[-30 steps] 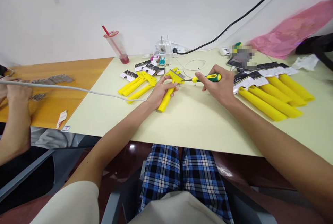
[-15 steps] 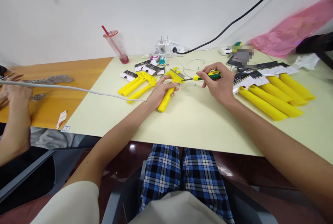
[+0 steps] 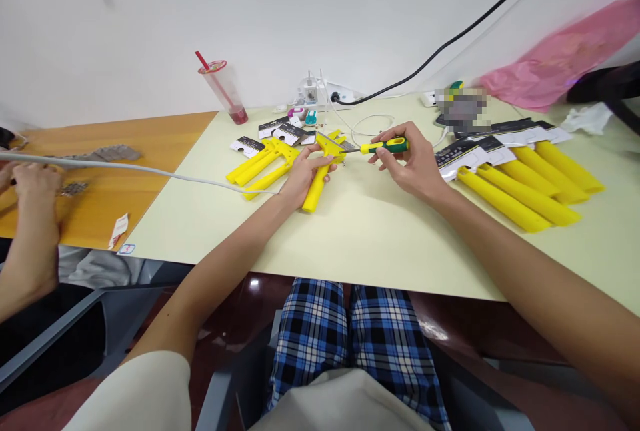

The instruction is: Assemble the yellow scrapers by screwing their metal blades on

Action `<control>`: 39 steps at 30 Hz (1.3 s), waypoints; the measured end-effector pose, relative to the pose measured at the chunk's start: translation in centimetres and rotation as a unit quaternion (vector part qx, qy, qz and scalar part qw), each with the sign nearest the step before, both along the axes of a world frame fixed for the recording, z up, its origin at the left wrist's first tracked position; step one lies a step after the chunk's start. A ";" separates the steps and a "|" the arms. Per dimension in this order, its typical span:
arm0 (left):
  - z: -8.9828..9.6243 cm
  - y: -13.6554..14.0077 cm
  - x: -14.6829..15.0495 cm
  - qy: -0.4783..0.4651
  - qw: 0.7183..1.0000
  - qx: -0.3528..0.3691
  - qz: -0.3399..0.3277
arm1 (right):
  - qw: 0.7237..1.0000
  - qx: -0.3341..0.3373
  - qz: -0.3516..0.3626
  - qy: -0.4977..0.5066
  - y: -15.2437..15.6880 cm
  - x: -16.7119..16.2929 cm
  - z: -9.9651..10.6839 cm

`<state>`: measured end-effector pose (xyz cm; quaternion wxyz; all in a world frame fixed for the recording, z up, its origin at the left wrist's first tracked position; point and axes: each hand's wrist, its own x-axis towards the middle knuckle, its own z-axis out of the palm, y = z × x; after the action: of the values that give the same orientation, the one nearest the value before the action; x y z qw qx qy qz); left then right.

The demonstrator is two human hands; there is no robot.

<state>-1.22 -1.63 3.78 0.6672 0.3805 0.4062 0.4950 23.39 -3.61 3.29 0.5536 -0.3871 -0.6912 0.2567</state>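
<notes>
My left hand is closed around a yellow scraper, a hollow-handled tool with a wide flat head, held tilted above the table. In my right hand is a green and yellow screwdriver. Its shaft points left and the tip meets the side of the scraper's head; whether it sits in a screw is too small to see. Just left of my left hand lie more yellow scrapers. Tiny metal bits show below the tool's head.
Several yellow handles with black-and-white cards lie at right. Loose cards, a cup with a red straw and a power strip stand toward the wall. A white cable crosses at left, near another person's hand.
My right hand and the screwdriver have moved left, bringing the tip against the scraper's head. The scraper has turned slightly in my left hand. The other person's hands have shifted a little.
</notes>
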 end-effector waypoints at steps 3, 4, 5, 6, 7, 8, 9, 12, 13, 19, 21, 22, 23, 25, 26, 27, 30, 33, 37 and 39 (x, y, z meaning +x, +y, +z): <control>-0.2 0.3 -0.2 -0.002 1.000 -0.002 0.001 | 1.000 -0.009 -0.002 0.005 0.4 0.0 -0.2; -0.3 0.4 -0.2 -0.002 1.000 -0.002 0.000 | 1.000 -0.010 -0.006 0.007 0.5 0.0 -0.2; -0.4 0.5 -0.2 -0.003 1.000 -0.002 -0.001 | 1.000 -0.011 -0.011 0.009 0.6 0.0 -0.2; -0.5 0.5 -0.2 -0.002 1.000 -0.001 -0.002 | 1.000 -0.011 -0.015 0.010 0.6 0.1 -0.2; -0.5 0.6 -0.2 0.000 1.000 0.000 -0.003 | 1.000 -0.011 -0.020 0.012 0.6 0.1 -0.2; -0.6 0.6 -0.2 0.002 1.000 0.000 -0.005 | 1.000 -0.010 -0.026 0.013 0.6 0.1 -0.1; -0.6 0.6 -0.2 0.003 1.000 0.002 -0.006 | 0.999 -0.010 -0.032 0.015 0.6 0.2 -0.1; -0.5 0.4 -0.2 0.005 1.000 0.007 -0.010 | 0.998 -0.010 -0.053 0.015 0.6 0.3 0.0; -0.5 0.3 -0.2 0.005 1.000 0.009 -0.011 | 0.998 -0.010 -0.059 0.012 0.6 0.3 0.1; -0.2 0.0 -0.1 0.010 1.000 0.010 -0.008 | 0.996 -0.004 -0.089 -0.003 0.5 0.4 0.2; -0.1 -0.1 0.0 0.012 1.000 0.008 -0.001 | 0.995 0.003 -0.096 -0.006 0.5 0.4 0.2; -0.1 -0.1 0.1 0.012 1.000 0.008 0.001 | 0.995 0.006 -0.099 -0.008 0.5 0.4 0.2; -0.1 -0.1 0.1 0.012 1.000 0.009 0.001 | 0.995 0.009 -0.103 -0.010 0.5 0.4 0.2; -0.1 -0.2 0.1 0.013 1.000 0.014 -0.003 | 0.994 0.011 -0.110 -0.013 0.4 0.4 0.2; -0.1 -0.2 0.1 0.014 1.000 0.016 -0.004 | 0.993 0.010 -0.115 -0.015 0.4 0.4 0.2; -0.1 -0.2 0.1 0.016 1.000 0.018 -0.004 | 0.993 0.009 -0.120 -0.018 0.4 0.4 0.3; -0.2 -0.2 0.2 0.025 0.999 0.021 0.000 | 0.991 0.003 -0.134 -0.023 0.2 0.4 0.5; -0.3 -0.1 0.2 0.031 0.999 0.023 -0.005 | 0.990 -0.007 -0.139 -0.017 0.0 0.4 0.7; -0.2 -0.2 0.1 0.030 0.999 0.025 -0.008 | 0.990 -0.016 -0.142 -0.004 -0.1 0.3 0.9; -0.2 -0.1 0.1 0.030 0.999 0.024 -0.009 | 0.989 -0.018 -0.144 0.000 0.0 0.3 0.9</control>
<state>-1.10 -1.77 3.56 0.6493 0.4149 0.4110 0.4871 23.71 -3.62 4.17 0.5780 -0.4924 -0.6234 0.1863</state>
